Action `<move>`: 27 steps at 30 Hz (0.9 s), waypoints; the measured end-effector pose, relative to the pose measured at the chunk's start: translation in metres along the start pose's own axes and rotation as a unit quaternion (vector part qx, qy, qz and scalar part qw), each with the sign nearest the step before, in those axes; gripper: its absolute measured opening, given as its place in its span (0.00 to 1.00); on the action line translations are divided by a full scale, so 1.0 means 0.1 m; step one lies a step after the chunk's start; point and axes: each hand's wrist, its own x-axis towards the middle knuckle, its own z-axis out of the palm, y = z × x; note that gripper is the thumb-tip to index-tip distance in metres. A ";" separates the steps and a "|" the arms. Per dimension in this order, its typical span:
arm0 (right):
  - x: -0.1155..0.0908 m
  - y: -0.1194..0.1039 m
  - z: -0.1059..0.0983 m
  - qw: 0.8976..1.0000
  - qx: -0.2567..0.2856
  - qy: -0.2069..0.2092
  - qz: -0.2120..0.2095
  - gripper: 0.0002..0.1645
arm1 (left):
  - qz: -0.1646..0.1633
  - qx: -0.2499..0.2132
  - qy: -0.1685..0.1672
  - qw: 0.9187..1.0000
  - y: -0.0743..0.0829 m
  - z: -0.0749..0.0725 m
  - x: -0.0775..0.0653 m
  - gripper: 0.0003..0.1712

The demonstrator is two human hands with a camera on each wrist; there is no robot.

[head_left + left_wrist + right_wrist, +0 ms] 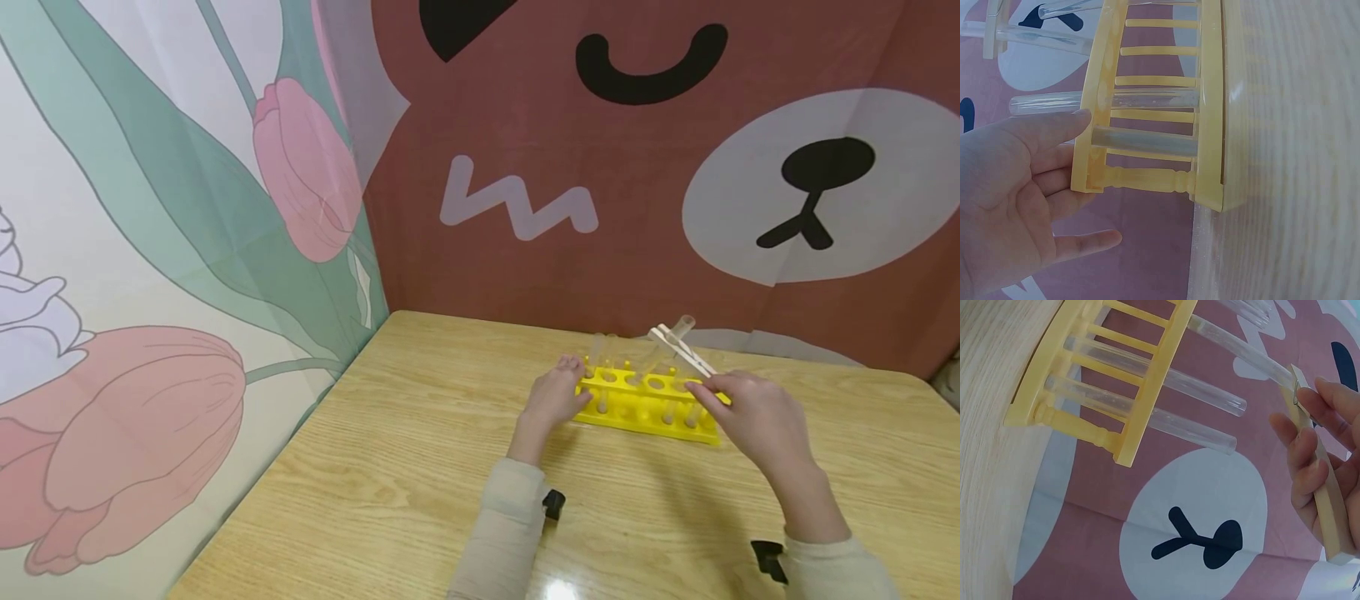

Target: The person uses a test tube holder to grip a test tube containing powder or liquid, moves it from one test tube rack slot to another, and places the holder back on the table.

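A yellow test tube rack (637, 427) stands on the table, several clear test tubes upright in it. At its left end my left hand (553, 393) grips the top bar, thumb (1079, 125) on the near side and some fingers behind; the little finger sticks out. My right hand (761, 421) holds a wooden test tube clamp (1332, 512) over the rack's right part. The clamp's jaws are around the upper part of a clear test tube (1241, 350). That tube is tilted, its lower end right at the rack's top bar in the right wrist view.
The wood-grain table (360, 483) extends around the rack on all sides. Behind it hangs a cloth with a brown bear face (637, 275), and another with pink tulips (150, 417) on the left. Two tubes (1197, 394) stick up at the rack's right end, near the clamp.
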 end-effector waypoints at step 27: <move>-0.02 0.05 0.00 1.000 -0.003 0.013 0.005 0.11 | 0.000 -0.007 0.003 1.000 0.01 -0.03 -0.01 0.28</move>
